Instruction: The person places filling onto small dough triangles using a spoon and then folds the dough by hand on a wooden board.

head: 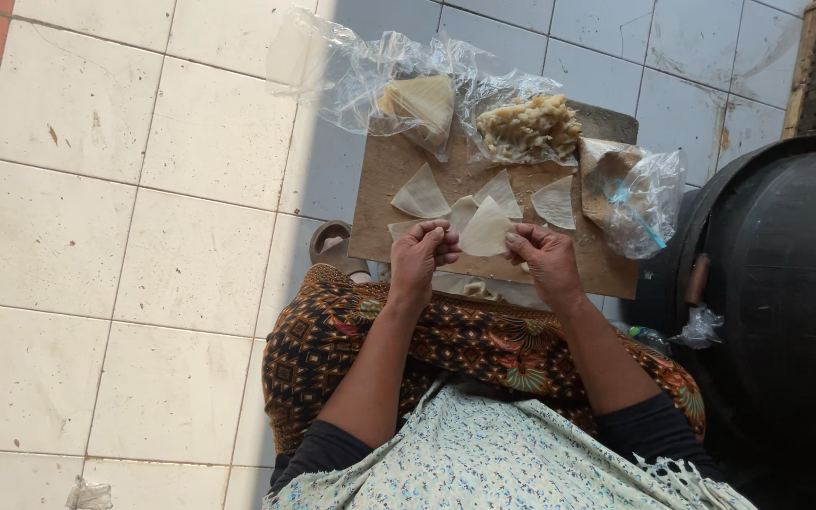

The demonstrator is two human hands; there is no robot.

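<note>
Wrapper [485, 229] over board [380, 189] near edge, pinched between left hand [421, 255] and right hand [542, 255]; filling [529, 127] at far edge.

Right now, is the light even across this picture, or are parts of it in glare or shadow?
Head view: uneven. Sun falls hard on the floor tiles at left, nearly washing them out; a shadow edge runs down beside the wooden board. The clear plastic bag glints with glare. The black tub at right is almost featureless dark. Both hands, left hand and right hand, look sharp.
</note>
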